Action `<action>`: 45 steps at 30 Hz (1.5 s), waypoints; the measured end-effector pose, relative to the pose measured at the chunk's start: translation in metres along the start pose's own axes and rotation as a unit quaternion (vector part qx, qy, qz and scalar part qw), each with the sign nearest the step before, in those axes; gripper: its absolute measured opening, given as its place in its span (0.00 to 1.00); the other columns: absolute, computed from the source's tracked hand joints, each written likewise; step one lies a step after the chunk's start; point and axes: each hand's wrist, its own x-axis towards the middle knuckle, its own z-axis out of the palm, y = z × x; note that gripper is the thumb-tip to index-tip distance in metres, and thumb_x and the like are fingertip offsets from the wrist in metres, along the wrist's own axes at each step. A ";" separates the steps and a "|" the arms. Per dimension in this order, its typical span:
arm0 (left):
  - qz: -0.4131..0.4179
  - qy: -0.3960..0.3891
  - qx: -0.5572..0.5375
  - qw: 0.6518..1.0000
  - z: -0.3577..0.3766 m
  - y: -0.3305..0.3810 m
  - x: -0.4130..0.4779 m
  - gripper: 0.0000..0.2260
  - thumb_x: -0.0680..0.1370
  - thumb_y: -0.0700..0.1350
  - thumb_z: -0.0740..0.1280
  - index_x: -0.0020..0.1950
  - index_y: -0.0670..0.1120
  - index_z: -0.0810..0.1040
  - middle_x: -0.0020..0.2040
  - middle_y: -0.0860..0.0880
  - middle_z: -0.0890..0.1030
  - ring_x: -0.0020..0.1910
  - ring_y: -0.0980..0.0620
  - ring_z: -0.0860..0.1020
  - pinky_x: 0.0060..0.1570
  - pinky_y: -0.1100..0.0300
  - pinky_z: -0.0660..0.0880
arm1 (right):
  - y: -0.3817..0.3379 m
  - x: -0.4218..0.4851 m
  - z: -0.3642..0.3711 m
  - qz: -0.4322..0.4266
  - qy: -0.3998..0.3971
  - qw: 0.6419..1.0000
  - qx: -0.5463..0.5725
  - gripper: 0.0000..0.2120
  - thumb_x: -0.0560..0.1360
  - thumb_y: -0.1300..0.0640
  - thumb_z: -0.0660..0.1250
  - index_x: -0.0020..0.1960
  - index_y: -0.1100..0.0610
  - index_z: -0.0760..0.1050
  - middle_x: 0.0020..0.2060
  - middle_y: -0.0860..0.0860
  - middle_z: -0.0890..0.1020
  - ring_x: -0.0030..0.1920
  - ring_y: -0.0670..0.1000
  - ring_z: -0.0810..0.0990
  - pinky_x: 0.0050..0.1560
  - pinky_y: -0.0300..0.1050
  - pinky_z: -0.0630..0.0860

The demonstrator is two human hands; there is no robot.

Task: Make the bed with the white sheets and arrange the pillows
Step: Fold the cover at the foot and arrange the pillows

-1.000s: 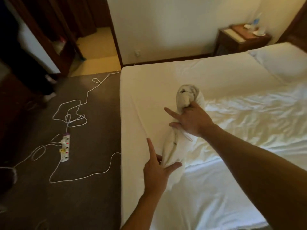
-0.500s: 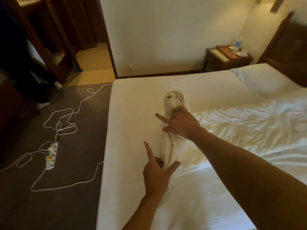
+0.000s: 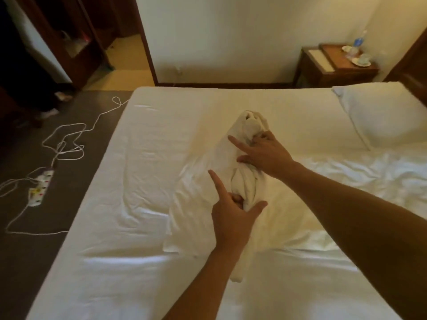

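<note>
A bunched edge of the white top sheet (image 3: 246, 181) rises in a twisted ridge at the middle of the bed (image 3: 161, 125). My left hand (image 3: 233, 218) grips the near end of the bunch, index finger sticking out. My right hand (image 3: 263, 153) grips it farther up, index finger also extended. The rest of the sheet lies crumpled to the right (image 3: 358, 176). A white pillow (image 3: 379, 116) rests at the far right by the dark headboard.
A wooden nightstand (image 3: 335, 68) with a bottle and cups stands at the back right. On the dark floor to the left lie a power strip (image 3: 40, 185) and loops of white cable (image 3: 67, 144). A doorway opens at the back left.
Both hands have lifted and spread the bunched sheet slightly; a flat flap now fans out to its left. The view has shifted rightward across the bed.
</note>
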 end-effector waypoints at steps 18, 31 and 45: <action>-0.036 -0.181 0.194 0.964 0.188 -0.119 0.080 0.37 0.78 0.62 0.68 0.82 0.52 0.57 0.67 0.53 0.79 0.66 0.51 0.77 0.65 0.56 0.73 | 0.172 -0.076 0.239 0.219 -0.103 0.935 0.259 0.28 0.81 0.43 0.63 0.79 0.47 0.64 0.69 0.55 0.78 0.67 0.61 0.76 0.67 0.56 0.72; 0.010 -0.076 0.434 0.898 0.060 -0.303 0.115 0.42 0.77 0.71 0.52 0.83 0.46 0.55 0.79 0.44 0.66 0.76 0.43 0.66 0.72 0.45 0.63 | 0.015 -0.094 0.353 0.283 -0.163 0.932 0.158 0.38 0.77 0.32 0.42 0.82 0.46 0.41 0.82 0.58 0.49 0.80 0.68 0.47 0.73 0.76 0.43; 0.164 -0.087 0.469 0.864 0.142 -0.373 0.117 0.47 0.77 0.69 0.59 0.83 0.39 0.45 0.84 0.45 0.47 0.82 0.42 0.46 0.78 0.36 0.47 | -0.090 -0.074 0.403 0.229 -0.069 0.962 0.129 0.41 0.79 0.36 0.54 0.83 0.54 0.45 0.83 0.53 0.47 0.82 0.59 0.44 0.76 0.71 0.45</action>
